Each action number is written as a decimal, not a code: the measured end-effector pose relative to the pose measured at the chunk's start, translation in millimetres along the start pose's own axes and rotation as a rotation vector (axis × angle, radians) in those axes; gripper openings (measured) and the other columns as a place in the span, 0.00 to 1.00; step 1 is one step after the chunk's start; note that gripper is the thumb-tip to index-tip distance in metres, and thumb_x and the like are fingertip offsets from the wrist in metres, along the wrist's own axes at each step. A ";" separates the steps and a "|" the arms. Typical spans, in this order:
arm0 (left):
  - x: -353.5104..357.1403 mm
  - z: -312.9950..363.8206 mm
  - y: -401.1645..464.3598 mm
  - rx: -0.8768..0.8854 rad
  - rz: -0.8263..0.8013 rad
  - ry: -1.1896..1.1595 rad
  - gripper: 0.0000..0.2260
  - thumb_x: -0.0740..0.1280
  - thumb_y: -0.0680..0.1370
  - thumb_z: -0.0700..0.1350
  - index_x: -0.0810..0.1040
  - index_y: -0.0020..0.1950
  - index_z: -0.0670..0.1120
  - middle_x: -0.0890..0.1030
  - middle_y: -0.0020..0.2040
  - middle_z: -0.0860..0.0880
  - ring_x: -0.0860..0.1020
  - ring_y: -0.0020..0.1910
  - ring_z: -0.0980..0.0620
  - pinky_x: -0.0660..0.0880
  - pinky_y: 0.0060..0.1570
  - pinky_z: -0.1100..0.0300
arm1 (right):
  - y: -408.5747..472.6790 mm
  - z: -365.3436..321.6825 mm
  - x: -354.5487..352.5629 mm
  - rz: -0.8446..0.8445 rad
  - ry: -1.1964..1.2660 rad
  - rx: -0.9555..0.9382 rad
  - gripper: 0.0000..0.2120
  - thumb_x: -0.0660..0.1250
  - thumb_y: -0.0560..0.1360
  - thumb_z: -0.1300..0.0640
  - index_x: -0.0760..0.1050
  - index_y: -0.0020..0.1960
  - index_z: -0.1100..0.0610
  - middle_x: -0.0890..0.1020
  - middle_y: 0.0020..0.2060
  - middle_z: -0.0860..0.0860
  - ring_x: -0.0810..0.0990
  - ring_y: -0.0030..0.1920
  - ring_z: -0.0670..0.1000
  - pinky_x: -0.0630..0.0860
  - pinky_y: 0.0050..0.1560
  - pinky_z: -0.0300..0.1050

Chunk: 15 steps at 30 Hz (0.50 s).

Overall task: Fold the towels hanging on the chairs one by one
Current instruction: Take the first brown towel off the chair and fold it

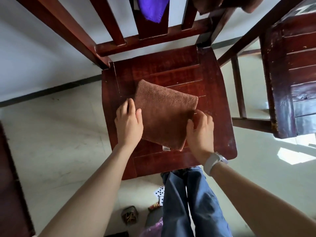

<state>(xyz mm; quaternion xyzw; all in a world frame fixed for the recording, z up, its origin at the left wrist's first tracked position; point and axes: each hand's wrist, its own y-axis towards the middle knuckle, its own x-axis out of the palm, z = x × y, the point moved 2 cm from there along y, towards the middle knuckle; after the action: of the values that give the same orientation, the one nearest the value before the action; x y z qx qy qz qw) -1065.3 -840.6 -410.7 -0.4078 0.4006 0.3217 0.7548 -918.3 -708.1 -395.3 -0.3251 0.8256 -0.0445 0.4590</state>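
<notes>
Brown towel (165, 115) is lying folded on the chair seat (220, 117), small tag showing at its near edge. Looks soft, light, limp, so best taken by edges or corners. Left hand (128, 121) is resting fingers flat on its left edge, grip released. Right hand (201, 129) is pinching the right edge. Towels counted: three, with a purple towel (153, 8) and a second brown towel (227, 4) draping over chair backs. Chairs: two.

Red-brown wooden seat (213, 82), bearing one folded brown towel (164, 113) near its middle, tag at near edge
</notes>
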 end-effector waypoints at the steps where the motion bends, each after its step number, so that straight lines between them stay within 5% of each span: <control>1: -0.9 0.9 1.2 -0.008 0.023 -0.020 0.20 0.55 0.81 0.46 0.63 0.72 0.39 0.66 0.70 0.39 0.64 0.68 0.39 0.65 0.65 0.45 | 0.4 0.8 1.1 -0.001 0.084 0.135 0.14 0.60 0.77 0.59 0.70 0.61 0.62 0.76 0.57 0.59 0.72 0.59 0.58 0.63 0.52 0.36; 3: -3.9 3.1 7.3 -0.035 0.046 -0.106 0.19 0.55 0.81 0.44 0.66 0.70 0.39 0.70 0.66 0.38 0.67 0.65 0.40 0.65 0.63 0.52 | 2.4 0.1 4.5 -0.017 0.184 0.339 0.14 0.60 0.77 0.58 0.71 0.60 0.61 0.79 0.55 0.57 0.75 0.57 0.57 0.61 0.46 0.34; 7: -12.6 5.0 24.2 -0.132 0.044 -0.189 0.17 0.58 0.80 0.44 0.71 0.66 0.38 0.75 0.61 0.37 0.72 0.62 0.41 0.64 0.61 0.57 | 9.3 -0.2 15.0 -0.049 0.201 0.512 0.14 0.60 0.76 0.55 0.74 0.59 0.60 0.80 0.54 0.56 0.77 0.56 0.58 0.68 0.51 0.41; 11: -14.1 4.4 37.5 -0.286 -0.049 -0.269 0.17 0.62 0.78 0.46 0.73 0.64 0.40 0.76 0.62 0.40 0.73 0.62 0.41 0.68 0.62 0.53 | 16.7 -0.2 15.0 -0.093 0.253 0.574 0.11 0.60 0.74 0.57 0.78 0.48 0.62 0.81 0.42 0.56 0.77 0.42 0.55 0.71 0.43 0.44; 15: -18.1 5.5 38.8 -0.335 -0.142 -0.343 0.19 0.62 0.78 0.47 0.72 0.66 0.40 0.75 0.65 0.42 0.73 0.63 0.44 0.69 0.63 0.54 | 17.6 -5.6 16.7 -0.137 0.258 0.538 0.10 0.60 0.73 0.58 0.78 0.39 0.60 0.77 0.37 0.57 0.74 0.41 0.56 0.71 0.45 0.48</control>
<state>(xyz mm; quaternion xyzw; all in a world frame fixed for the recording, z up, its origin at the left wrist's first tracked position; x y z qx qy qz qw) -1103.4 -820.8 -407.0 -0.4938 0.1780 0.3941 0.7544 -937.6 -705.2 -410.9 -0.2383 0.8120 -0.3332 0.4158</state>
